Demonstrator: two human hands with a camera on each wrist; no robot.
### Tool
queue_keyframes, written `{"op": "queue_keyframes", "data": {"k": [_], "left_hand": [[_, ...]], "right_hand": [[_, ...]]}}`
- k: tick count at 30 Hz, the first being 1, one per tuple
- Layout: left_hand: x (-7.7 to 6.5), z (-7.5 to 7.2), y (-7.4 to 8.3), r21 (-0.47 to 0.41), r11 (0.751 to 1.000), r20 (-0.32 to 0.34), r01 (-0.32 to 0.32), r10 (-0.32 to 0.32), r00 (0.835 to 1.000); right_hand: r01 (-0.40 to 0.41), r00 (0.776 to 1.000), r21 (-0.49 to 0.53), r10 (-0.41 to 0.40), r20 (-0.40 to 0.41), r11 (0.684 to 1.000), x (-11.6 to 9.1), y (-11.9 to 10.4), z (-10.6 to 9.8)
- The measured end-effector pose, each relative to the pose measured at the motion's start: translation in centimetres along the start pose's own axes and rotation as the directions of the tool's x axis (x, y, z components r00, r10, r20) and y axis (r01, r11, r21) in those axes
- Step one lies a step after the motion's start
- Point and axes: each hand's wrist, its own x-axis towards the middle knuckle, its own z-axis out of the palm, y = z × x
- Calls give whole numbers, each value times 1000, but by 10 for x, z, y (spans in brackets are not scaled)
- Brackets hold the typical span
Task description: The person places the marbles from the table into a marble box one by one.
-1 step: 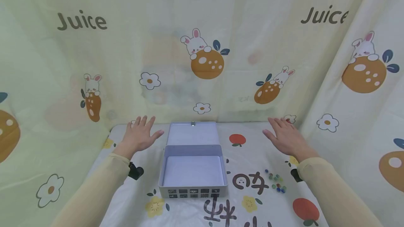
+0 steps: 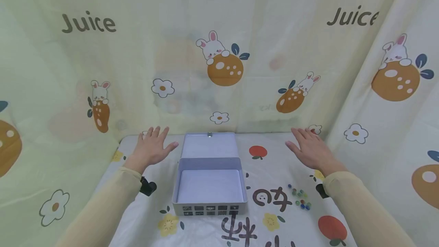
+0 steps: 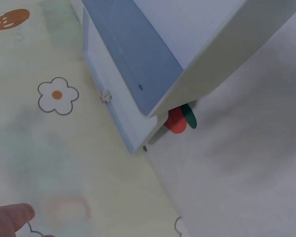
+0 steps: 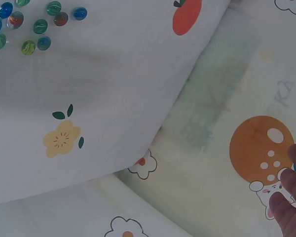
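Observation:
A white hinged box [image 2: 210,209] stands on the cloth between the two hands, its lid [image 2: 210,146] swung back and its inside bare. Left of the lid, my left hand [image 2: 151,148] is raised with straight, spread fingers and holds nothing. Farther right, my right hand [image 2: 312,149] is raised in the same way, its thumb apart from the fingers. Several glass marbles [image 2: 302,204] lie loose nearer than the right hand. Green, blue and reddish marbles [image 4: 40,26] show in the right wrist view. Only a few fingertips [image 3: 15,217] appear in the left wrist view.
A white printed cloth [image 2: 274,231] covers the table. Behind it hangs a pale curtain [image 2: 137,48] with rabbit and fruit prints, which also closes in both sides. A small metal clasp [image 2: 210,134] sits on the lid's far edge. Each wrist wears a dark camera strap [image 2: 148,186].

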Motion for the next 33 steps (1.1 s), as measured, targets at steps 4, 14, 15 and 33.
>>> {"op": "queue_keyframes", "data": {"k": [4,14,15,33], "left_hand": [[-1,5,0,7,1000,20,3,-3,1000],[0,7,-4,-16,1000,0,-4,4,1000],[-1,11,-5,-46,999,4,-5,5,1000],[-75,171,-19,-949,206,229,238,-64,971]], "right_hand": [[1,1000,3,-1,3,1000,-1,-1,1],[-26,1000,11,25,10,1000,-5,-5,-3],[-23,1000,9,23,8,1000,-5,-5,-3],[-64,994,230,83,-73,971,-32,24,-3]]}}
